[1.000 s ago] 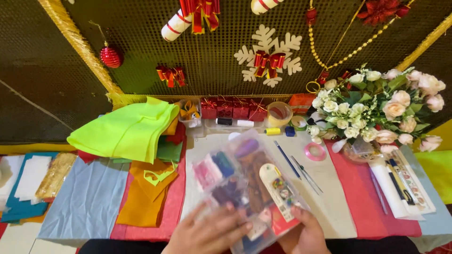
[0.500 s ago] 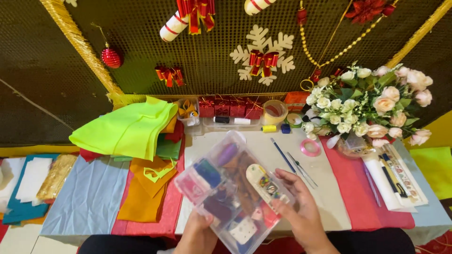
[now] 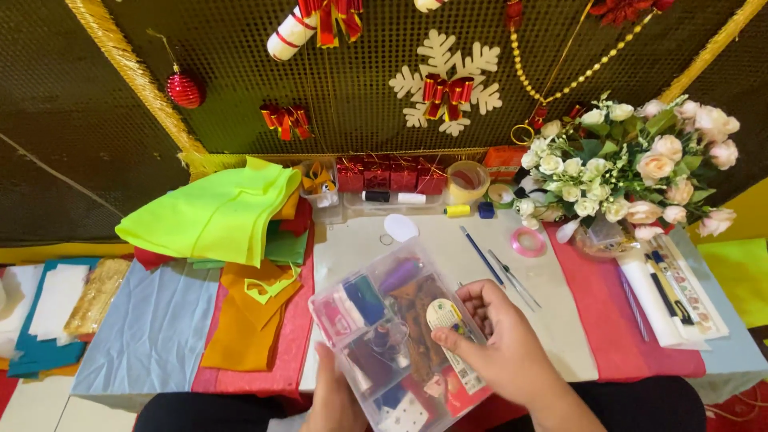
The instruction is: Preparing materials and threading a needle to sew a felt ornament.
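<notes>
My left hand holds a clear plastic sewing box from below, near the table's front edge. Inside the box are thread spools in purple, blue and pink, plus other small notions. My right hand rests on the box's right side, thumb and fingers pinching a small round white item with a long card lying on the contents.
Stacked felt sheets, neon green on top and orange and grey below, lie to the left. A flower bouquet, pink tape ring, pens and paper strips are on the right. Red ornaments hang on the back wall.
The box has come lower and nearer to me. My right hand moved from under its right edge onto the top, closing on the round white item.
</notes>
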